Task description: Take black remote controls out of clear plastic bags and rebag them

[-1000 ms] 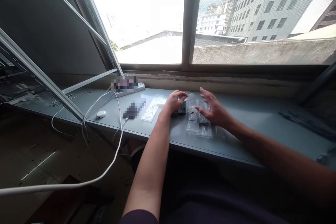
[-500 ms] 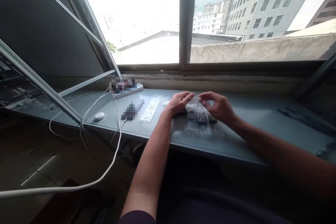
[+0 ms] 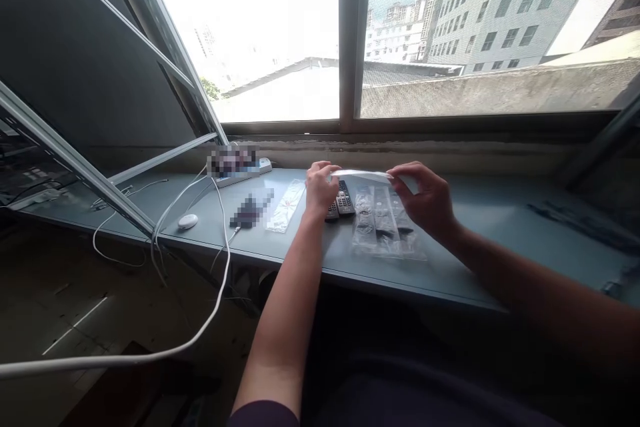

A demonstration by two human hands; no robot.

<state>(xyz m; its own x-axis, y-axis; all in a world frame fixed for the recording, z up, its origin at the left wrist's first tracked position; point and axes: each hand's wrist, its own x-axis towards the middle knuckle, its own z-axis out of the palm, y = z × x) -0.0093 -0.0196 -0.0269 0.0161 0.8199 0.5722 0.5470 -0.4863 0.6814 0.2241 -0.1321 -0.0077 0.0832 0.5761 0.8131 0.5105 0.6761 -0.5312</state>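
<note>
A pale strip of thin plastic [image 3: 363, 175] is stretched level between my two hands above the desk. My left hand [image 3: 321, 187] pinches its left end, and my right hand [image 3: 423, 197] grips the other end between thumb and fingers. Below the strip, clear plastic bags [image 3: 383, 221] lie with dark shapes showing in or under them. I cannot tell whether the strip is part of one of these bags. Dark remote controls [image 3: 344, 200] with rows of buttons lie beside my left hand, partly hidden by it.
A flat clear packet [image 3: 286, 207] lies left of my hands on the grey desk [image 3: 480, 240]. Farther left are a blurred-out dark object, a round white item [image 3: 188, 221], a power strip [image 3: 243, 173] and a loose white cable [image 3: 220, 287]. Metal frame bars [image 3: 95, 173] cross the left side.
My hands have moved apart, the left one leftward, drawing the pale plastic out between them. Remote controls that were covered now show. The clear bags appear more spread out.
</note>
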